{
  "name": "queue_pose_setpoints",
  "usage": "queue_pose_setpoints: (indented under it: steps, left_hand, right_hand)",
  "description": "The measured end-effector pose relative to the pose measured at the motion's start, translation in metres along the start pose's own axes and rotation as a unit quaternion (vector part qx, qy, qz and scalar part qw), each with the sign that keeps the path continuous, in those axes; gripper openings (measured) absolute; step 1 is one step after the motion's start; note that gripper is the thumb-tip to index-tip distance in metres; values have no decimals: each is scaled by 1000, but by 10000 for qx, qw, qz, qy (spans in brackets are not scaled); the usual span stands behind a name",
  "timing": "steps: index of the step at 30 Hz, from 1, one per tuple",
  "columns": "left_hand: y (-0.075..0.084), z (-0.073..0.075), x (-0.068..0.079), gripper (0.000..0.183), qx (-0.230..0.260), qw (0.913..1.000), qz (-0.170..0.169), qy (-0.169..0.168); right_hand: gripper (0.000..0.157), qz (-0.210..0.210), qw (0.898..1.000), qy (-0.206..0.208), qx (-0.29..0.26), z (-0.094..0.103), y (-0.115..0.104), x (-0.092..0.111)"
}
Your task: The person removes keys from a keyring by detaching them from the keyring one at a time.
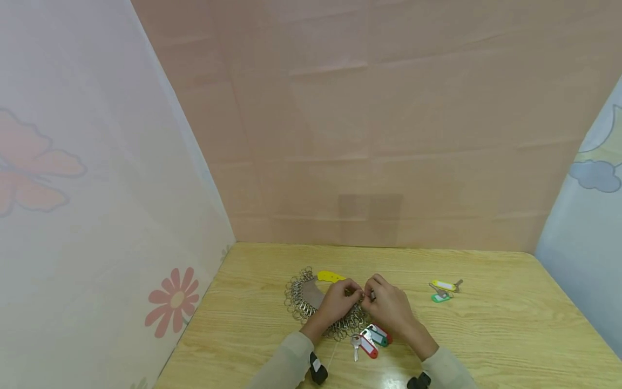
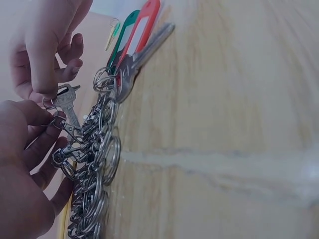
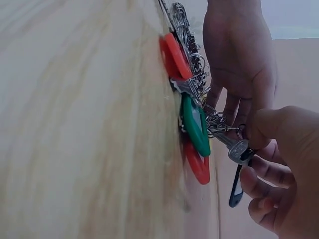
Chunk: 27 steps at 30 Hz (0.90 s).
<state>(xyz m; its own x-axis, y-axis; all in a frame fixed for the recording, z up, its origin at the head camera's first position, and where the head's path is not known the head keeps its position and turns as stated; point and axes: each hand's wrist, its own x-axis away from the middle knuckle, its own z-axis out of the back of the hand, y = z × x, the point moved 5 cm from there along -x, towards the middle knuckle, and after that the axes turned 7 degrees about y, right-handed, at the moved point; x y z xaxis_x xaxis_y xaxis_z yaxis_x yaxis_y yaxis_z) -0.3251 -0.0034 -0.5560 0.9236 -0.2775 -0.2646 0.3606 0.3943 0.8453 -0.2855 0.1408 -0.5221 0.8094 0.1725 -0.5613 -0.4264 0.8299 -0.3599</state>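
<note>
A key holder with a yellow handle (image 1: pixel 330 276) and many metal rings and snap hooks (image 1: pixel 298 294) along its curved edge lies on the table. My left hand (image 1: pixel 337 300) pinches a ring at the end of one snap hook (image 2: pixel 72 130). Close against it, my right hand (image 1: pixel 389 305) pinches the small ring of a silver key (image 3: pixel 238 149), from which a black tag (image 3: pixel 236 191) hangs. In the left wrist view, the two rings are close together between the fingertips; whether they are linked I cannot tell. Keys with red (image 1: pixel 369 347) and green (image 1: pixel 378 336) tags lie by the holder's near edge.
To the right on the wooden table (image 1: pixel 510 324) lie keys with a yellow tag (image 1: pixel 444 285) and a green tag (image 1: pixel 440 297). A brown wall covering (image 1: pixel 311 135) rises behind the table, with a white printed panel (image 1: pixel 112 216) at the left.
</note>
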Motion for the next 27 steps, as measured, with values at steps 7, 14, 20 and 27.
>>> queue_pose_setpoints:
  steps: [7, 14, 20, 27]
  left_hand:
    - [-1, 0, 2, 11, 117, 9999, 12, -26]
    - [-2, 0, 2, 11, 307, 9995, 70, -72]
    - [-2, 1, 3, 11, 366, 9993, 57, -74]
    - [1, 1, 4, 11, 327, 9994, 49, -79]
  right_hand:
    - [14, -427, 9982, -417, -112, -1, 2, 1]
    - [14, -1044, 9887, -898, -600, -4, 6, 0]
    - [14, -1105, 9880, -909, -581, -5, 7, 0]
    - [9, -1181, 9873, -887, -583, -5, 8, 0]
